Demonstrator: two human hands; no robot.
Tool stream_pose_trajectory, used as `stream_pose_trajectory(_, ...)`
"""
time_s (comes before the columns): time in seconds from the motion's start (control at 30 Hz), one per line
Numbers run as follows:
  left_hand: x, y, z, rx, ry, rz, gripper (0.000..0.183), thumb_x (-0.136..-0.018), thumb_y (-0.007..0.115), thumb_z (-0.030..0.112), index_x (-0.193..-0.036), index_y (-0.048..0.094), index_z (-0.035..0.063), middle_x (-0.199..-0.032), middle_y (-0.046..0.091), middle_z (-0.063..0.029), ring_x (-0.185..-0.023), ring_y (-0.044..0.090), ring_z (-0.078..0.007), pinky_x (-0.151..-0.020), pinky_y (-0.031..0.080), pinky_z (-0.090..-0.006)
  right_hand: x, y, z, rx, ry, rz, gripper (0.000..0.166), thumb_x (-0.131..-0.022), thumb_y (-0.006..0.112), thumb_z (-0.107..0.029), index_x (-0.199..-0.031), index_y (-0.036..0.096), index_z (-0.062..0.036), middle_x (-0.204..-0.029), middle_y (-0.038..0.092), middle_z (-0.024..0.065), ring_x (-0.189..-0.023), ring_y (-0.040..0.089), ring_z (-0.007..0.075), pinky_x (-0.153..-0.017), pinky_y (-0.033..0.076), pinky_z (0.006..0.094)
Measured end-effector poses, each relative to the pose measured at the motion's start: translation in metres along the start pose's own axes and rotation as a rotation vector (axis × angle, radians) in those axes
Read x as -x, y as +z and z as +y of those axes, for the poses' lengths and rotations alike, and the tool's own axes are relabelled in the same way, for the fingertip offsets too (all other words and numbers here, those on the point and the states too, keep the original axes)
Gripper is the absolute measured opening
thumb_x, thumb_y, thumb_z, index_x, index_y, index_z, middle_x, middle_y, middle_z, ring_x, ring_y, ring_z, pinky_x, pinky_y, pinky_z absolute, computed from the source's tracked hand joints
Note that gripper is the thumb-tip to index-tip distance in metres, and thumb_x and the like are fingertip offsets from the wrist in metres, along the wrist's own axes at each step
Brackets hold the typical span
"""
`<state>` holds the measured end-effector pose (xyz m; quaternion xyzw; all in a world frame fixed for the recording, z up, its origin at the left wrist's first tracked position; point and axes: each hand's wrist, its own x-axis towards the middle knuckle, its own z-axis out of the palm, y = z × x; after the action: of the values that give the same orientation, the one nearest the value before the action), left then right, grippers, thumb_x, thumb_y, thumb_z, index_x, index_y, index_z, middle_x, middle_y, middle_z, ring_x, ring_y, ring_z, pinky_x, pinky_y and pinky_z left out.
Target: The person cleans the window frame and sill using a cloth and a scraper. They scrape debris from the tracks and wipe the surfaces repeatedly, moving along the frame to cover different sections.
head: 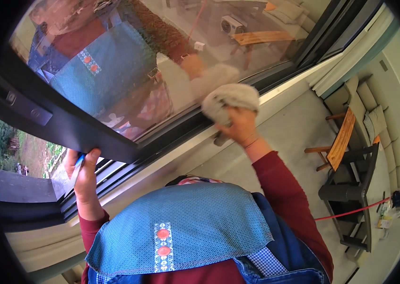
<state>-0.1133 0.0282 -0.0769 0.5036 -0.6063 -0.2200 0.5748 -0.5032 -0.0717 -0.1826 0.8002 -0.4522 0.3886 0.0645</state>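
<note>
My right hand (pixel 239 124) grips a bunched, pale grey cloth (pixel 233 99) beside the lower dark rail of a sliding window. The window pane (pixel 171 71) reflects the cloth, my arm and my blue apron. At the left, my left hand (pixel 84 170) is by the lower part of the dark window frame (pixel 68 124), thumb against its edge. A thin, pale tool with a blue part (pixel 76 168), whose kind I cannot tell, is held in that hand. The dark sliding tracks (pixel 115 177) run below the frame.
A pale sill (pixel 185 149) borders the tracks. Vegetation shows outside through the gap at left. On the right are a wooden bench (pixel 342 138), a cushioned sofa (pixel 393 142), a dark table or chair frame (pixel 349 191), a red cord (pixel 356 211) and a curtain (pixel 352 60).
</note>
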Motion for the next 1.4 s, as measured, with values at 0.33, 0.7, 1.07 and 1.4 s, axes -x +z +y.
stream_pose_trajectory(0.33, 0.017, -0.059, -0.011, -0.017, -0.088, 0.112, 0.032, -0.083, 0.075, 0.014, -0.109, 0.063, -0.0003, -0.098, 0.062, -0.0009, -0.090, 0.053, -0.0111, -0.084, 0.041, -0.0250, -0.009, -0.041, 0.169, 0.300, 0.238, 0.117, 0.051, -0.081, 0.070, -0.043, -0.118, 0.064, -0.0082, -0.104, 0.066, 0.0216, -0.104, 0.060, 0.0405, -0.090, 0.047, 0.0479)
stream_pose_trajectory(0.7, 0.043, -0.120, -0.064, 0.039, -0.102, 0.139, 0.038, -0.088, 0.068, 0.005, -0.123, 0.058, -0.0050, -0.115, 0.064, -0.0095, -0.109, 0.058, -0.0190, -0.101, 0.041, -0.0321, -0.020, -0.020, 0.161, -0.102, 0.336, 0.205, 0.042, -0.088, 0.067, -0.029, -0.116, 0.064, 0.0023, -0.114, 0.066, 0.0209, -0.107, 0.061, 0.0354, -0.094, 0.045, 0.0405)
stream_pose_trajectory(1.07, 0.076, -0.064, -0.047, -0.109, 0.165, 0.791, 0.018, -0.099, 0.055, 0.018, -0.096, 0.059, 0.0009, -0.074, 0.054, -0.0053, -0.059, 0.047, -0.0125, -0.055, 0.045, -0.0263, 0.026, 0.064, 0.116, 0.115, 0.173, 0.160, 0.043, -0.088, 0.069, -0.028, -0.116, 0.062, 0.0032, -0.112, 0.060, 0.0274, -0.107, 0.056, 0.0415, -0.094, 0.042, 0.0447)
stream_pose_trajectory(1.4, 0.084, -0.059, -0.044, -0.055, 0.272, 0.789, 0.022, -0.101, 0.049, 0.021, -0.099, 0.057, 0.0001, -0.070, 0.052, -0.0067, -0.057, 0.046, -0.0139, -0.055, 0.047, -0.0323, 0.054, 0.100, 0.042, 0.115, -0.025, 0.035, 0.055, -0.081, 0.075, -0.021, -0.128, 0.056, -0.0005, -0.129, 0.053, 0.0258, -0.120, 0.049, 0.0438, -0.103, 0.037, 0.0485)
